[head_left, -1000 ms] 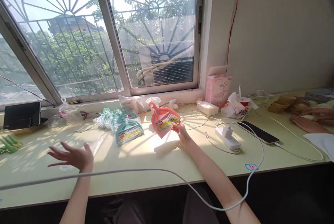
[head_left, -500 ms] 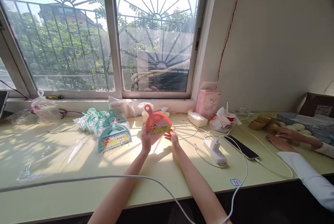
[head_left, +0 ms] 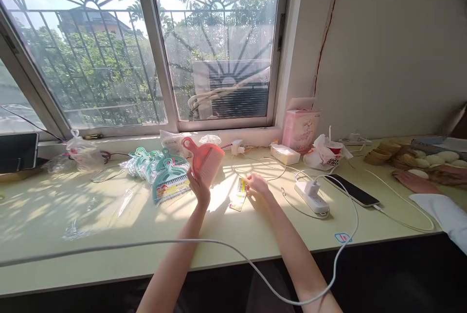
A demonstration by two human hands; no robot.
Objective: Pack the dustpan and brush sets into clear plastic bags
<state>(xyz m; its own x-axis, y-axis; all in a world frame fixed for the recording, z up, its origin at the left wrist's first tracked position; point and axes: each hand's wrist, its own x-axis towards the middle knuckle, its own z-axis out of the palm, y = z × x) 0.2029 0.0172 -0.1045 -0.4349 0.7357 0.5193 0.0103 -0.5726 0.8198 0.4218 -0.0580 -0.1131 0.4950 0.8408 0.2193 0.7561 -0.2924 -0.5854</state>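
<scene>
A pink dustpan [head_left: 208, 159], handle up and tilted, is gripped at its left side by my left hand [head_left: 199, 189]. Between the fingers of my right hand [head_left: 257, 185] is a yellow printed label card [head_left: 238, 196], held by its upper right end and apart from the dustpan. To the left of my left hand lie several green dustpan and brush sets [head_left: 170, 184], wrapped in clear plastic and bearing similar labels.
A white power strip [head_left: 312, 198] with a plugged-in charger and a phone [head_left: 352, 190] lie to the right. A white cable [head_left: 215, 241] crosses in front of my forearms. Farther right, a co-worker's hand [head_left: 416, 182] is near round pale items. Clear plastic wrap [head_left: 76, 230] lies left.
The label card has come away from the dustpan and is now in my right hand, moved right. My left hand has turned the dustpan and shifted left. The view has turned slightly.
</scene>
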